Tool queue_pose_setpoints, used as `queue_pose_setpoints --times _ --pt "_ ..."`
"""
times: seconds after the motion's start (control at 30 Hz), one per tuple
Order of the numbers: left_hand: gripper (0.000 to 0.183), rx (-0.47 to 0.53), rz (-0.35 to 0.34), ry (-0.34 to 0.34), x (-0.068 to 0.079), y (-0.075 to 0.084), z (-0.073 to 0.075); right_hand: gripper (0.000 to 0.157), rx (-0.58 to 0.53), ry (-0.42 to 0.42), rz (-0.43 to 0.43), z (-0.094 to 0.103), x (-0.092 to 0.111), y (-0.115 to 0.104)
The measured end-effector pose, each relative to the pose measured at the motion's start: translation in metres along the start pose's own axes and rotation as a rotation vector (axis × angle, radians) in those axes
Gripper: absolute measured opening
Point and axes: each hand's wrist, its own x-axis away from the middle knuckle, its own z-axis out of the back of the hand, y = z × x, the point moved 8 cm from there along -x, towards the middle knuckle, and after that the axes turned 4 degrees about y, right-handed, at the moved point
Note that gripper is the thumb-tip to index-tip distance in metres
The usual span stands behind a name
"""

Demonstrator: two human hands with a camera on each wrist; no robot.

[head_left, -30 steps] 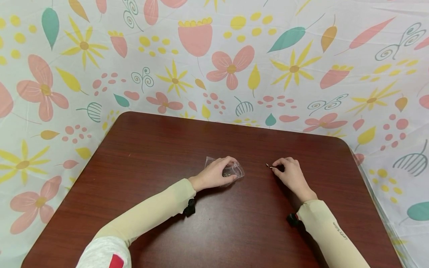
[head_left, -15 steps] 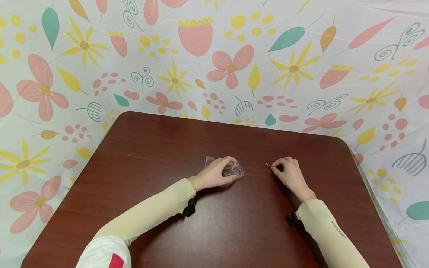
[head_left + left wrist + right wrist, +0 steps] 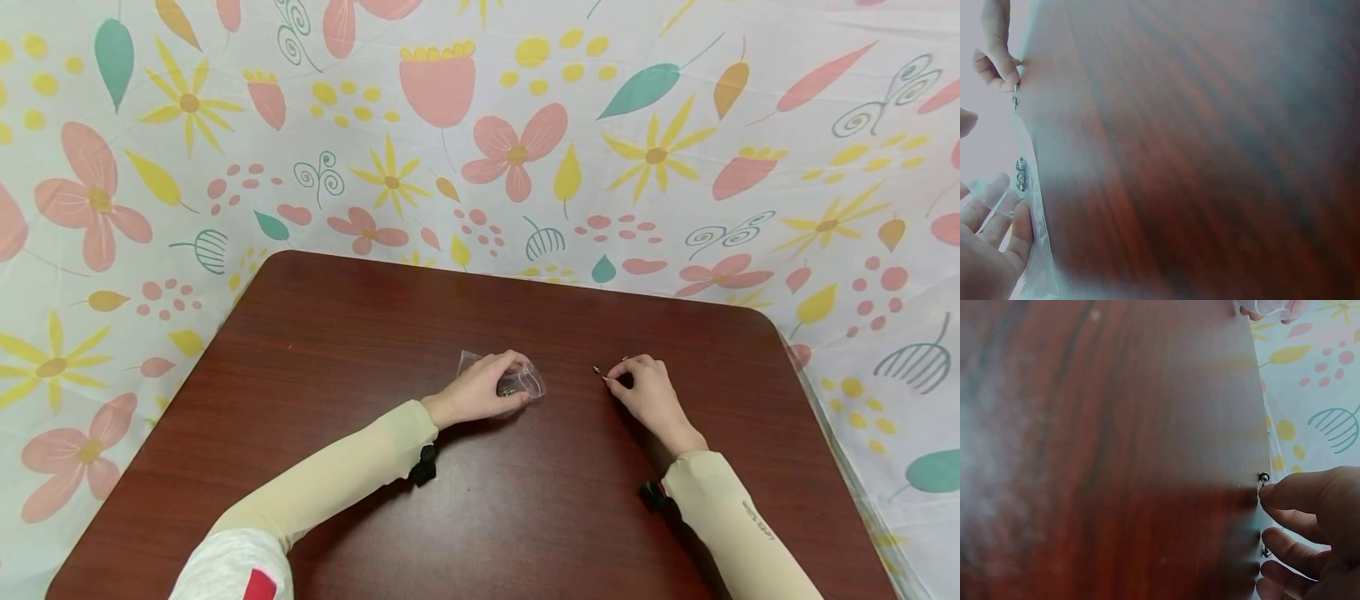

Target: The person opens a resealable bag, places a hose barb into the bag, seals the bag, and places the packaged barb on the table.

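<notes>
My left hand [image 3: 480,387] holds a clear plastic zip bag [image 3: 534,383], thumb and fingers curled at its mouth. Several small dark metal pieces [image 3: 1021,174] show inside the bag in the left wrist view. To the right, my right hand [image 3: 654,393] pinches a small silvery metal piece [image 3: 597,369] between thumb and forefinger. In the right wrist view that piece has a round, ring-like end [image 3: 1264,477] jutting past the thumb tip. Another small metal bit [image 3: 1266,552] shows beside the other fingers, partly hidden by them.
Both hands are over a dark red-brown wooden table [image 3: 360,317] with rounded corners. A white cloth with printed flowers [image 3: 517,158] hangs behind the table and along its sides. Black wrist cameras [image 3: 424,465] sit under both sleeves.
My right hand shifts very slightly, its fingers a little lower, and a second small metal bit now shows above the knuckles. My left hand and the bag stay put.
</notes>
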Motion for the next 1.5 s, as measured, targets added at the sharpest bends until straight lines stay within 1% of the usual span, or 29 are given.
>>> queue_pose_setpoints --times 0.27,0.43,0.7,1.07,1.23,1.5 --pt "0.049 0.007 0.008 -0.004 0.000 -0.001 -0.001 0.012 -0.026 -0.010 -0.002 -0.004 0.007 -0.003" --pt "0.049 0.005 0.006 -0.001 0.000 -0.001 0.000 0.013 -0.032 -0.013 0.001 -0.005 0.011 -0.009" --pt "0.050 0.008 0.000 0.002 0.000 -0.002 -0.001 0.009 -0.047 -0.004 0.031 -0.005 0.013 -0.023" --pt "0.049 0.011 0.016 -0.005 0.000 -0.002 -0.001 0.006 -0.075 0.023 0.072 -0.009 0.015 -0.037" --pt "0.050 0.011 0.018 -0.007 0.001 0.000 0.000 0.004 -0.079 0.026 0.089 -0.010 0.015 -0.049" --pt "0.049 0.018 0.023 -0.004 0.001 0.000 0.000 0.007 -0.086 0.065 0.154 -0.012 0.014 -0.071"
